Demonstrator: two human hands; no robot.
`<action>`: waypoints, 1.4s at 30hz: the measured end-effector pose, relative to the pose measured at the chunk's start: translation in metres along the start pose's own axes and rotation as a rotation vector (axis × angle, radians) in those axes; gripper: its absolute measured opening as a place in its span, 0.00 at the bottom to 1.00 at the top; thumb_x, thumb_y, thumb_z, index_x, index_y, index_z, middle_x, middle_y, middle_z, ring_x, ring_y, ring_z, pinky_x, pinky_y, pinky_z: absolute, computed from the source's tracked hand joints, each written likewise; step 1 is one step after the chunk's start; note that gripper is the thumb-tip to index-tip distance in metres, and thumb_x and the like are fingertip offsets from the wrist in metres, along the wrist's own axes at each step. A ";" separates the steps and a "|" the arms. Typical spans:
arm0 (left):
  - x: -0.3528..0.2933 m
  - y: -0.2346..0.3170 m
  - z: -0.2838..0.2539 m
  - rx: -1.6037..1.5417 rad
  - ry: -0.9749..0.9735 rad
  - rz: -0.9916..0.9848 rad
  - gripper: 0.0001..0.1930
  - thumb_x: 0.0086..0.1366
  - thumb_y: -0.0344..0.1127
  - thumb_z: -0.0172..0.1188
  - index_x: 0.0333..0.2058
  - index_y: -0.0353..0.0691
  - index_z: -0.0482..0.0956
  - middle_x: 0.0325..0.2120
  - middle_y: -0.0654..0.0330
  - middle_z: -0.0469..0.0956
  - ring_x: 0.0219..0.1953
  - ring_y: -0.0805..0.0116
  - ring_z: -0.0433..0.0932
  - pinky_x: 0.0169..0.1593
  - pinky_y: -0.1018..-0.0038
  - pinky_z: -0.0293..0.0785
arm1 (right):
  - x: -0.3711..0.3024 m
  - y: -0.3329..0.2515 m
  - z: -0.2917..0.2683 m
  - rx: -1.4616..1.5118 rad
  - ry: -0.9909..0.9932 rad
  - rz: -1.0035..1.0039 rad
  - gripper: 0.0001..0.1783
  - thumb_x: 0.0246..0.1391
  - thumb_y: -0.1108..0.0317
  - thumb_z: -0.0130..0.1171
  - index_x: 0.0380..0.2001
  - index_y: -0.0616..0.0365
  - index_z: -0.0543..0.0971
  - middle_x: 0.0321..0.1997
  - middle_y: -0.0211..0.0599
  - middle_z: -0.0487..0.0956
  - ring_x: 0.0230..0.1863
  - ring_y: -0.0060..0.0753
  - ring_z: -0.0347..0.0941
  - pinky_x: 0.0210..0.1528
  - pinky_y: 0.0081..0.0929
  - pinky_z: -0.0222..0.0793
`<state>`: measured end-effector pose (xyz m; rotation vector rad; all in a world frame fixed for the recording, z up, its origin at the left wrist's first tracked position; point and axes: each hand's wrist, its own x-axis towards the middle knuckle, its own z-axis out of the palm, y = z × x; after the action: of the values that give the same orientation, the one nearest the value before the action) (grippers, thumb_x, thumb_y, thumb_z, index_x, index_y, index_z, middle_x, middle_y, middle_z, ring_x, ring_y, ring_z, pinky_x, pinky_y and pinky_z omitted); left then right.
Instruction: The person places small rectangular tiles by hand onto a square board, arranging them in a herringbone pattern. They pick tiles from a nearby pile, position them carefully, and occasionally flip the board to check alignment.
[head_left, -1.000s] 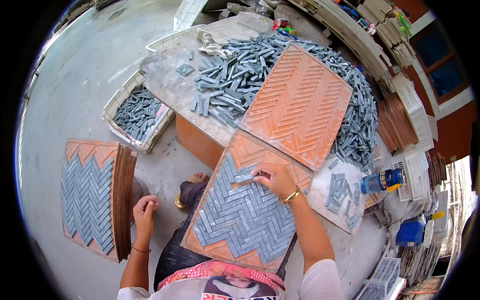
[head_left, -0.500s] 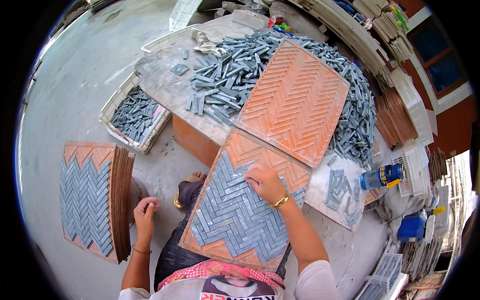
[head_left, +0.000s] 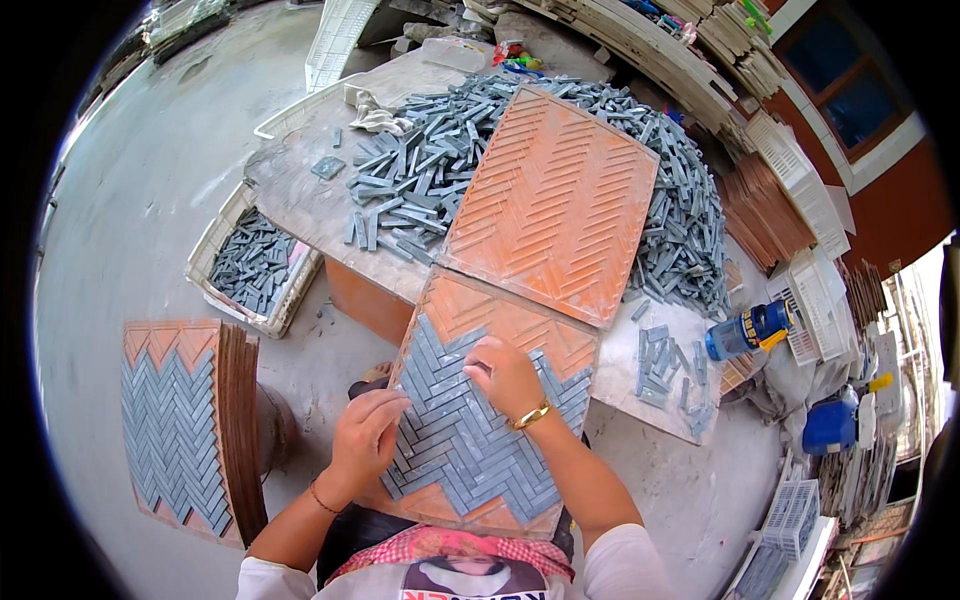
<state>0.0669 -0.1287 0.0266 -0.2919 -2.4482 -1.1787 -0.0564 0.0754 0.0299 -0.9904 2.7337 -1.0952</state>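
An orange moulded board (head_left: 450, 295) with herringbone grooves lies across my lap, mostly filled with narrow grey-blue stone strips (head_left: 480, 450). Over the upper middle of these strips is my right hand (head_left: 503, 380), its fingers curled and pinched close to the surface. Whatever its fingertips grip is hidden. At the board's left edge my left hand (head_left: 366, 435) has its fingers drawn together; I cannot make out what is in them. A second orange board (head_left: 560, 190), its grooves bare, leans beyond the first against a big heap of loose strips (head_left: 420, 165).
At left stands a stack of boards (head_left: 240, 430), the top one laid with strips. A white crate (head_left: 210, 255) of strips sits by the table (head_left: 290, 175). To the right are loose strips (head_left: 655, 365), a blue bottle (head_left: 750, 332) and a blue jug (head_left: 830, 425).
My left hand has come right and in, from beside the stack to the board's left edge. My right hand has shifted slightly left and down over the strips. The whole view has shifted a little.
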 end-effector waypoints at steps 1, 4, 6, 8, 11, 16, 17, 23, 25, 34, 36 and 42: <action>0.008 0.002 0.008 0.073 -0.067 0.101 0.17 0.52 0.24 0.55 0.44 0.34 0.74 0.46 0.53 0.73 0.48 0.56 0.72 0.51 0.64 0.67 | -0.001 0.002 -0.005 0.012 0.075 0.052 0.06 0.47 0.70 0.56 0.30 0.59 0.75 0.30 0.38 0.75 0.32 0.44 0.72 0.33 0.33 0.68; 0.037 0.018 0.027 0.309 -0.292 0.103 0.31 0.55 0.39 0.56 0.57 0.35 0.61 0.59 0.51 0.59 0.62 0.56 0.56 0.62 0.58 0.50 | -0.017 0.012 -0.019 0.049 0.288 0.200 0.11 0.50 0.69 0.55 0.37 0.60 0.76 0.36 0.43 0.77 0.38 0.46 0.74 0.38 0.33 0.69; 0.054 0.010 0.048 0.384 -0.342 0.099 0.36 0.57 0.48 0.54 0.60 0.34 0.56 0.62 0.51 0.54 0.65 0.58 0.49 0.65 0.56 0.42 | -0.032 0.023 -0.029 0.057 0.418 0.253 0.13 0.53 0.68 0.53 0.42 0.61 0.76 0.41 0.46 0.78 0.42 0.46 0.74 0.42 0.33 0.69; 0.063 -0.003 0.064 0.444 -0.386 0.104 0.38 0.57 0.54 0.51 0.60 0.33 0.55 0.62 0.52 0.54 0.65 0.58 0.49 0.65 0.55 0.41 | -0.053 0.030 -0.037 0.017 0.503 0.271 0.15 0.54 0.68 0.52 0.44 0.63 0.75 0.43 0.49 0.77 0.46 0.47 0.73 0.47 0.32 0.68; 0.065 -0.012 0.071 0.499 -0.415 0.135 0.41 0.58 0.59 0.48 0.60 0.33 0.54 0.62 0.52 0.54 0.65 0.59 0.49 0.65 0.55 0.39 | -0.075 0.041 -0.053 -0.149 0.445 0.234 0.25 0.59 0.58 0.46 0.54 0.65 0.66 0.56 0.53 0.68 0.58 0.48 0.63 0.60 0.37 0.57; 0.068 -0.010 0.071 0.507 -0.438 0.162 0.41 0.57 0.59 0.49 0.60 0.31 0.55 0.62 0.51 0.54 0.65 0.59 0.49 0.65 0.54 0.39 | -0.083 0.036 -0.024 -0.459 0.138 0.150 0.42 0.55 0.42 0.43 0.61 0.65 0.53 0.66 0.52 0.51 0.68 0.48 0.46 0.66 0.46 0.41; 0.069 -0.009 0.072 0.511 -0.449 0.163 0.42 0.57 0.59 0.49 0.60 0.31 0.54 0.62 0.50 0.54 0.65 0.58 0.49 0.65 0.54 0.39 | -0.082 0.035 -0.015 -0.492 0.089 0.141 0.43 0.54 0.41 0.44 0.62 0.65 0.53 0.67 0.51 0.51 0.68 0.48 0.45 0.66 0.46 0.41; 0.066 -0.015 0.073 0.551 -0.429 0.211 0.42 0.57 0.60 0.48 0.59 0.30 0.54 0.61 0.49 0.54 0.65 0.56 0.50 0.64 0.52 0.39 | -0.082 0.033 -0.014 -0.500 0.065 0.131 0.46 0.52 0.40 0.46 0.61 0.67 0.52 0.66 0.54 0.51 0.68 0.51 0.44 0.66 0.47 0.39; 0.068 -0.015 0.075 0.560 -0.418 0.230 0.42 0.57 0.61 0.48 0.59 0.30 0.54 0.61 0.49 0.54 0.65 0.55 0.50 0.64 0.52 0.40 | -0.086 0.031 -0.017 -0.493 0.092 0.125 0.45 0.52 0.41 0.46 0.61 0.67 0.52 0.66 0.53 0.51 0.68 0.50 0.44 0.66 0.47 0.38; 0.066 -0.013 0.073 0.555 -0.427 0.230 0.43 0.58 0.62 0.45 0.60 0.30 0.54 0.61 0.48 0.54 0.64 0.55 0.51 0.64 0.52 0.39 | -0.107 0.071 -0.067 -0.232 0.355 0.169 0.26 0.55 0.58 0.51 0.55 0.59 0.66 0.59 0.48 0.64 0.62 0.47 0.56 0.61 0.40 0.53; 0.066 -0.015 0.075 0.569 -0.426 0.236 0.43 0.58 0.62 0.45 0.60 0.30 0.53 0.61 0.48 0.54 0.65 0.55 0.50 0.64 0.52 0.39 | -0.113 0.093 -0.072 -0.129 0.440 0.187 0.20 0.53 0.62 0.54 0.49 0.56 0.73 0.52 0.47 0.72 0.57 0.47 0.64 0.57 0.35 0.60; 0.067 -0.016 0.076 0.586 -0.473 0.205 0.43 0.58 0.61 0.46 0.60 0.31 0.52 0.62 0.48 0.52 0.65 0.55 0.48 0.65 0.53 0.36 | -0.092 0.103 -0.065 -0.140 0.434 0.321 0.15 0.39 0.60 0.67 0.28 0.57 0.76 0.30 0.38 0.73 0.36 0.41 0.69 0.40 0.33 0.65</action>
<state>-0.0186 -0.0786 0.0027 -0.6789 -2.9351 -0.2903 -0.0559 0.2244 -0.0046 -0.3196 3.1901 -1.1852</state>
